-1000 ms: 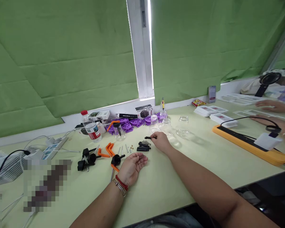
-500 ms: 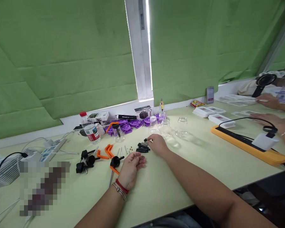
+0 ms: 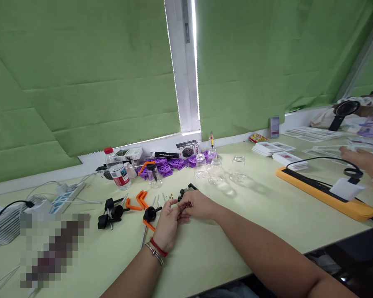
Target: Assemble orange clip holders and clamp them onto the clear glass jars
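My left hand [image 3: 170, 219], with a red band and a metal bracelet at its wrist, is closed on something too small to make out. My right hand [image 3: 196, 205] meets it at the fingertips, its fingers pinched; what they hold is hidden. Just behind the fingers lie small black parts [image 3: 191, 187], partly covered. Left of my hands are a black clamp-like piece [image 3: 150, 213], orange angled pieces [image 3: 142, 199], metal rods and a cluster of black parts [image 3: 117, 211].
Clear glass jars [image 3: 216, 171] and purple parts [image 3: 164, 169] stand behind. A bottle [image 3: 118, 171] is at the left. On the right are an orange power strip [image 3: 323, 194], white card stacks [image 3: 290, 160] and another person's hand [image 3: 360, 159].
My right hand has moved from the small black parts toward me and left, to meet my left hand. At the right, the other person's hands have shifted, and only one shows clearly.
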A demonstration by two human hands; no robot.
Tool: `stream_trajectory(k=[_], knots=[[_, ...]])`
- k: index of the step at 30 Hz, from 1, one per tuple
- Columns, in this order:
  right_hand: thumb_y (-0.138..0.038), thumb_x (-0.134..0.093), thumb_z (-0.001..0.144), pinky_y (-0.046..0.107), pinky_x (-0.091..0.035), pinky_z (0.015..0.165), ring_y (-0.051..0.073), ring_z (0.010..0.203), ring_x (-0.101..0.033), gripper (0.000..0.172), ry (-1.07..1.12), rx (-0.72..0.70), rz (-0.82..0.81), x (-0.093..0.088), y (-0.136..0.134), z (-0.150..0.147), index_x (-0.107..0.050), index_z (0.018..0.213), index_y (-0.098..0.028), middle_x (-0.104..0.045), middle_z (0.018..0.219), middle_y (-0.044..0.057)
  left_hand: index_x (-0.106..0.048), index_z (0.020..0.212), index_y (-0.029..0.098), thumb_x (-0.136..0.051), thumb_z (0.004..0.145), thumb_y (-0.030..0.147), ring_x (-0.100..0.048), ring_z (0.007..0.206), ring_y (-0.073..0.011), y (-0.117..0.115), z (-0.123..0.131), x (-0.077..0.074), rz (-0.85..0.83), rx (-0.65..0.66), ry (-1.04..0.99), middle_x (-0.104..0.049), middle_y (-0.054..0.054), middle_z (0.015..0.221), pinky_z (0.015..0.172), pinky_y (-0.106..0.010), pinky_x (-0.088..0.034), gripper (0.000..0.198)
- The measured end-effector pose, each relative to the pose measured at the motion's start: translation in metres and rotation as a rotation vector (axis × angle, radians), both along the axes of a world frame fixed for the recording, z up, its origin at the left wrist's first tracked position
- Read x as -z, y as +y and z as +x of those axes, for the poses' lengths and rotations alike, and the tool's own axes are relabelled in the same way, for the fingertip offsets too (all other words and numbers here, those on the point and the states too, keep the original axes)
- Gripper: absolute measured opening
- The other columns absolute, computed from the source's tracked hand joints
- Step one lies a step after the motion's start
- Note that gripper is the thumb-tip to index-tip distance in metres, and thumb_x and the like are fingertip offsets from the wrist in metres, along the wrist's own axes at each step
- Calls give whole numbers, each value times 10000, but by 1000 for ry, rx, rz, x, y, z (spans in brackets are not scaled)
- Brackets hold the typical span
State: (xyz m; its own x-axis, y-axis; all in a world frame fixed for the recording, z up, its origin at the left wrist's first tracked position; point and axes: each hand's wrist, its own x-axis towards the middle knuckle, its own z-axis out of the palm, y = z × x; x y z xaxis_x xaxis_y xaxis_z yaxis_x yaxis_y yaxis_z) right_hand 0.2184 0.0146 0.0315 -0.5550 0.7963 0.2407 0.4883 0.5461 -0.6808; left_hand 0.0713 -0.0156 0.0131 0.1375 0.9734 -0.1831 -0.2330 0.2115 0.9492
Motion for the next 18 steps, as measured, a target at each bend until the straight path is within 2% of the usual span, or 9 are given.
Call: stream_trajectory(k=[4, 6, 9, 11, 14, 18], knots=[[-32, -565, 681, 223, -425, 676, 138, 752, -584, 272, -30, 1, 10, -2, 8, 10, -718, 846, -184, -651, 821, 16, -391, 1095, 178, -532, 776, 159, -673, 657, -179, -2, -1, -5, -14, -33, 40, -692, -72, 764, 594, -299, -520, 349], [-78, -571, 722, 235, -442, 693, 144, 759, -590, 255, 30, 162, -15, 0, 16, 19, -698, 921, -173, -659, 860, 32, -393, 1075, 182, -530, 781, 159, -670, 646, -173, -3, 0, -5, -11, -55, 62, -686, -62, 752, 584, -292, -516, 325], [-155, -554, 782, 239, -453, 670, 146, 732, -591, 248, 113, 486, -32, 6, 30, 32, -663, 1005, -158, -659, 852, 46, -423, 983, 183, -565, 777, 210, -639, 567, -149, -4, 0, -5, 11, -48, 115, -661, -30, 677, 527, -260, -489, 252], [-171, -550, 792, 236, -449, 650, 149, 722, -592, 231, 79, 603, -49, 10, 37, 37, -663, 993, -153, -665, 835, 51, -447, 887, 182, -597, 761, 263, -606, 517, -128, -4, 1, -3, 43, -10, 152, -643, -16, 642, 481, -233, -456, 211], [-150, -565, 774, 238, -441, 647, 158, 725, -597, 192, 18, 653, -56, 15, 43, 38, -679, 929, -145, -675, 822, 63, -464, 779, 182, -630, 728, 334, -566, 472, -105, -4, 1, -1, 84, 45, 194, -625, -5, 611, 434, -207, -406, 231], [-113, -549, 769, 257, -439, 703, 172, 774, -603, 203, 14, 665, -25, 18, 46, 34, -682, 922, -126, -680, 849, 84, -479, 746, 184, -636, 708, 394, -542, 451, -96, -3, 0, 0, 106, 66, 227, -615, 5, 596, 403, -192, -352, 265]])
